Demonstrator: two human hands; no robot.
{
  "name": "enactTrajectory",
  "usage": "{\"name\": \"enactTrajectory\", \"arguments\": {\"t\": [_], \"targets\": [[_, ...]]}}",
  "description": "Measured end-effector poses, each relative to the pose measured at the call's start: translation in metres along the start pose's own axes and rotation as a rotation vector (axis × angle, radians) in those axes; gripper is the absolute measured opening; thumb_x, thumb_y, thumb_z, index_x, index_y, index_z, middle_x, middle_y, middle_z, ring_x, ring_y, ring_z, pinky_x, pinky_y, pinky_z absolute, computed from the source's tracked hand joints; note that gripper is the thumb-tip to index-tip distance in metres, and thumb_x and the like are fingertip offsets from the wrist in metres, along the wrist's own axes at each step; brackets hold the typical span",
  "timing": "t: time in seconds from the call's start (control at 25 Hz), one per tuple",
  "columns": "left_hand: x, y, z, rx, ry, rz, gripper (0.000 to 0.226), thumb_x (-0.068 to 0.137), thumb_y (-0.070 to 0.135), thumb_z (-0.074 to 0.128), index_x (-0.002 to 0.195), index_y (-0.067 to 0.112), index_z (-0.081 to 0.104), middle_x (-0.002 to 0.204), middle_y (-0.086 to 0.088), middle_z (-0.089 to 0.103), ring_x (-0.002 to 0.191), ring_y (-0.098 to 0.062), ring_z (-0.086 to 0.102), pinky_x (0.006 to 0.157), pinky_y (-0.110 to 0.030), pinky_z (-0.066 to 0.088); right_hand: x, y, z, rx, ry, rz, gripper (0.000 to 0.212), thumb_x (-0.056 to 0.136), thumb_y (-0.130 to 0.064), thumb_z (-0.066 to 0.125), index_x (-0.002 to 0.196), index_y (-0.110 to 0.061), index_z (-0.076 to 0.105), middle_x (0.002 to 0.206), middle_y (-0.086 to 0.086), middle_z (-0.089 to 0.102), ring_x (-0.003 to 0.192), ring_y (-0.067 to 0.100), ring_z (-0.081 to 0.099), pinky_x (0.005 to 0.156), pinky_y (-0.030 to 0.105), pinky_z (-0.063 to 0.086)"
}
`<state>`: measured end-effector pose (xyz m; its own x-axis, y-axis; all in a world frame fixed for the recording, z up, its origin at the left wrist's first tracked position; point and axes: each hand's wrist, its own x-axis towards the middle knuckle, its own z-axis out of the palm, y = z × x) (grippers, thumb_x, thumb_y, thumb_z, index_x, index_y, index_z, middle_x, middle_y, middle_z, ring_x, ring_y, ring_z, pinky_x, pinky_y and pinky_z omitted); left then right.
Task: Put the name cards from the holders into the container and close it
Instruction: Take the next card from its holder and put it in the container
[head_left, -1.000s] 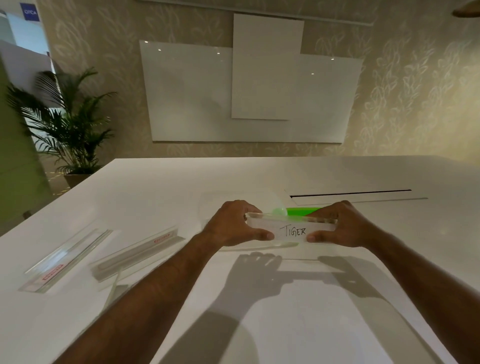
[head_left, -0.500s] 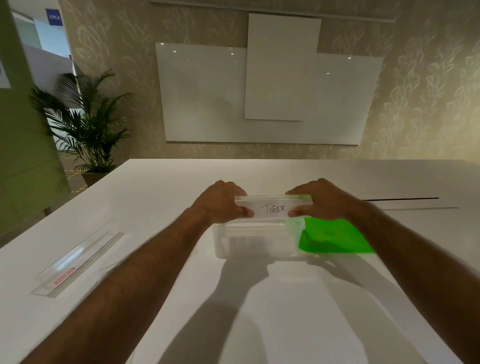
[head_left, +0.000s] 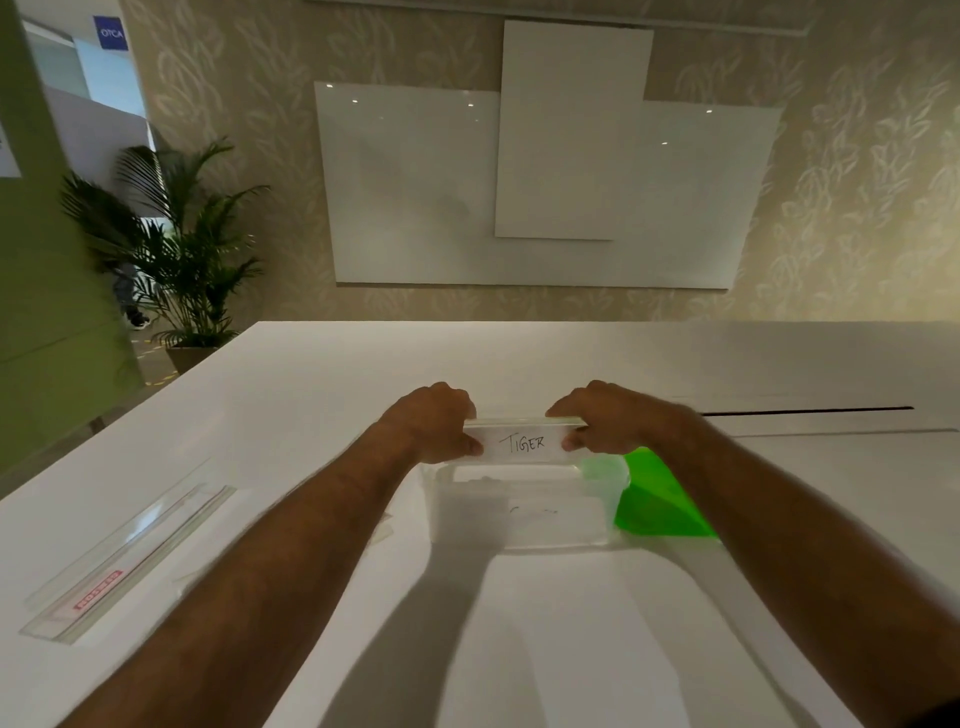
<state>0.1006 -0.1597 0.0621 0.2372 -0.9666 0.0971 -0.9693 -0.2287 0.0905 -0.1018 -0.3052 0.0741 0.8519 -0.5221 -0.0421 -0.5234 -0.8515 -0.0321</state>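
Note:
A clear holder with a white name card reading TIGER (head_left: 522, 442) is held level between both hands. My left hand (head_left: 434, 421) grips its left end and my right hand (head_left: 602, 418) grips its right end. The holder hovers just above the far rim of a clear plastic container (head_left: 519, 512) on the white table. Some paper with faint writing lies inside the container. A bright green lid (head_left: 657, 501) leans against the container's right side.
A clear holder with a red label (head_left: 124, 561) lies on the table at the left. A dark slot (head_left: 805, 411) runs across the table at the right. A potted plant (head_left: 176, 249) stands beyond the table's left corner.
The held holder with the TIGER card has moved away from me, from in front of the container to above its far rim. The view has shifted, bringing the container and green lid into sight.

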Motion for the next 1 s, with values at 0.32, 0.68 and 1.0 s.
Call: {"name": "enactTrajectory", "arguments": {"t": [0.32,0.68,1.0], "targets": [[0.025,0.000,0.022,0.175,-0.136,-0.018,0.056,0.081,0.042,0.073,0.125,0.012,0.059,0.123,-0.010,0.057,0.107,-0.030,0.061,0.083,-0.037,0.052,0.030,-0.005,0.024,-0.010,-0.075,0.047,0.037,0.079,-0.028,0.075,0.115,-0.023,0.067,0.106,0.007,0.064,0.102,0.028,0.060,0.080,0.030,0.045],[0.049,0.003,0.046,0.191,-0.226,-0.013,0.057,0.073,0.037,0.083,0.119,0.011,0.060,0.121,-0.009,0.058,0.104,-0.028,0.062,0.073,-0.033,0.046,0.049,0.002,0.049,-0.005,-0.105,0.070,0.047,0.072,-0.030,0.081,0.116,-0.023,0.065,0.111,0.004,0.058,0.099,0.022,0.054,0.077,0.028,0.037],[0.053,0.005,0.050,0.222,-0.239,-0.004,0.057,0.070,0.035,0.084,0.117,0.011,0.062,0.118,-0.010,0.060,0.100,-0.028,0.064,0.070,-0.032,0.046,0.053,0.001,0.056,-0.063,-0.125,0.090,0.056,0.075,-0.034,0.079,0.126,-0.024,0.057,0.126,0.005,0.052,0.114,0.026,0.054,0.080,0.030,0.039]]}}
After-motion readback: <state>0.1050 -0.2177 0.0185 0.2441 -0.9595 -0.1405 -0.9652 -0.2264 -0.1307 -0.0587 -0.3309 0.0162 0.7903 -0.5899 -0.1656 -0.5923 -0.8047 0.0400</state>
